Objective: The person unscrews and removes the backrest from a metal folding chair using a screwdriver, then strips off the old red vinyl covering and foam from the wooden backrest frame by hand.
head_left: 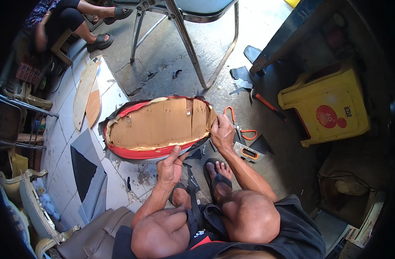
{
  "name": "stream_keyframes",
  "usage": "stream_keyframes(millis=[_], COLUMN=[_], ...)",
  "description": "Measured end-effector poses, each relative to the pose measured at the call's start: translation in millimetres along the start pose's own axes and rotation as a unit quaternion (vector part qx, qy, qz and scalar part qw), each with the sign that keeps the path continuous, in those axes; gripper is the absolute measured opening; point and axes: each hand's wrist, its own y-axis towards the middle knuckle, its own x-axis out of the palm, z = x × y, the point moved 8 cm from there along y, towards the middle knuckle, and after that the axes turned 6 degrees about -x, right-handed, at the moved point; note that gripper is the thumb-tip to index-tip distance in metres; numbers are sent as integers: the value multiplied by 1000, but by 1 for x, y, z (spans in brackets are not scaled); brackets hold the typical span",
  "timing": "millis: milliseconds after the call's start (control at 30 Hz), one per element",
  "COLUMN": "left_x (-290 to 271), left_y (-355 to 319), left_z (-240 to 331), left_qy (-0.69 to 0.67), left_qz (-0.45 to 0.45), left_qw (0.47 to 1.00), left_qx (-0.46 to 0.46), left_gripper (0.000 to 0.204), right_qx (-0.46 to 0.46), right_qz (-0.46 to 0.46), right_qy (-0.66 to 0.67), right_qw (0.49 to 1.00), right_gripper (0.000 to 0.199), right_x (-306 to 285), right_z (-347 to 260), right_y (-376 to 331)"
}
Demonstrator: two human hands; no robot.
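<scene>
An oval seat cushion [158, 123] is held up in front of my knees with its underside facing me. Its base is a brown wooden board, ringed by pale foam and a red and black cover folded over the edge. My left hand [169, 167] supports the near edge, thumb on the red rim and fingers partly hidden underneath. At the right end, my right hand [222, 130] grips the rim with curled fingers. Scissors with orange handles [248, 134] lie just right of that hand. Beside them is a silver staple gun [248, 152].
A hammer [268, 105] and dark scraps [241, 74] lie to the right, near a yellow plastic stool [335, 108]. A folding chair [193, 52] stands ahead. Black and grey sheet material [86, 170] and thin boards [86, 95] lie left. Another person's sandalled foot [100, 42] shows far left.
</scene>
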Motion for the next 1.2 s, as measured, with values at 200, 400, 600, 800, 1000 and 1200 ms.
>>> stream_keyframes(millis=[200, 400, 600, 800, 1000, 1200], left_x=[5, -17, -31, 19, 144, 143], left_y=[13, 29, 26, -30, -61, 41], left_z=[-11, -14, -8, -65, 80, 83], left_qy=[-40, -168, -170, 155, 644, 518], left_qz=[-11, -85, -52, -236, -233, -217], left_qw=[999, 980, 984, 930, 617, 827], left_qx=[-9, -56, -16, -235, 388, 7], left_gripper=[40, 29, 45, 54, 53, 71], right_qx=[108, 241, 333, 189, 45, -208], right_qz=[7, -133, -182, -213, -244, -162], right_qy=[26, 307, 377, 390, 187, 101], right_qw=[994, 911, 845, 876, 951, 959], right_gripper=[23, 42, 72, 89, 76, 43], right_x=[-6, 19, 30, 20, -19, -44], right_z=[28, 57, -10, -31, -28, -112], right_y=[12, 10, -20, 14, 32, 51])
